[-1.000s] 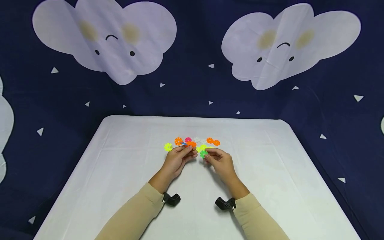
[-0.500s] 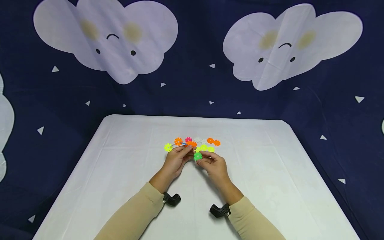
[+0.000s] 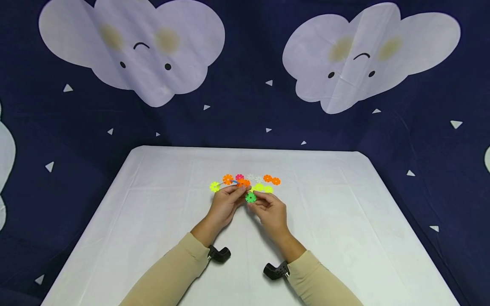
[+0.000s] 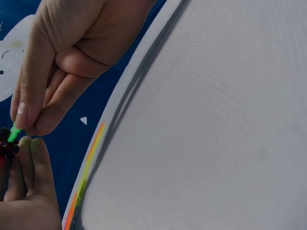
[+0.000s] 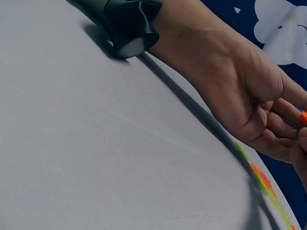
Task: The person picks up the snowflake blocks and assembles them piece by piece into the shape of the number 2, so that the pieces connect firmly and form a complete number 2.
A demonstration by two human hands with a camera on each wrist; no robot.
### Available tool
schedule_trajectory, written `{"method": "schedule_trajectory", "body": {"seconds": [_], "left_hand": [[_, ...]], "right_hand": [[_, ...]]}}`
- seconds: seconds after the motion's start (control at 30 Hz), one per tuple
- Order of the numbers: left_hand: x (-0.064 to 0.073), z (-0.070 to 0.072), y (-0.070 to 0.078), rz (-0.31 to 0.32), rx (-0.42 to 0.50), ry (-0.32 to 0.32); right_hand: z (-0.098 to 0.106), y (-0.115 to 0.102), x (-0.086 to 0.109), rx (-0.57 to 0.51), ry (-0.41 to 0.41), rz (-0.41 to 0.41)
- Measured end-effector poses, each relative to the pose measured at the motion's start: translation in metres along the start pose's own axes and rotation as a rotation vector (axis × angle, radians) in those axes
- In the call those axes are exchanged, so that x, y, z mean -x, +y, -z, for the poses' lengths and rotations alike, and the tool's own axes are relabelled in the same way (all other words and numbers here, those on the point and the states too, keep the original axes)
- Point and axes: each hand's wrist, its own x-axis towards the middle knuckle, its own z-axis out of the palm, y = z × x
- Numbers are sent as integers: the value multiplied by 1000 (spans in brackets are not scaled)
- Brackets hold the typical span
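Observation:
In the head view my left hand point(image 3: 226, 204) pinches an orange notched snowflake disc point(image 3: 243, 182) between thumb and fingers. It seems joined to a row running left, with a blue piece, an orange disc point(image 3: 227, 179) and a yellow disc point(image 3: 215, 187). My right hand point(image 3: 271, 211) pinches a green snowflake disc point(image 3: 250, 197) close beside the left fingertips. From the left wrist view, the green disc point(image 4: 14, 132) shows edge-on against a dark notched disc point(image 4: 6, 143); whether they interlock I cannot tell. In the right wrist view a bit of the orange disc point(image 5: 304, 118) shows by the left fingers.
Behind the hands on the white table point(image 3: 337, 221) lie loose discs: yellow discs point(image 3: 264, 188), orange discs point(image 3: 271, 179), white discs point(image 3: 254, 178) and a pink disc point(image 3: 239, 177). A dark blue cloth with clouds point(image 3: 245, 93) hangs beyond the far edge.
My right hand has moved left with the green disc, bringing it up to the left fingertips. The left hand has stayed nearly still, still holding the orange disc.

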Motion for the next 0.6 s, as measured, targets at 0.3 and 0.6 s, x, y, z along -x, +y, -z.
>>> {"method": "schedule_trajectory", "body": {"seconds": [0.3,0.6], "left_hand": [[1,-4,2,-38,-38,-40],[5,-8,3,-20,-21,-52]], "right_hand": [[-3,-2,2,50,49,110],[-5,-6,2,69,78,198]]}}
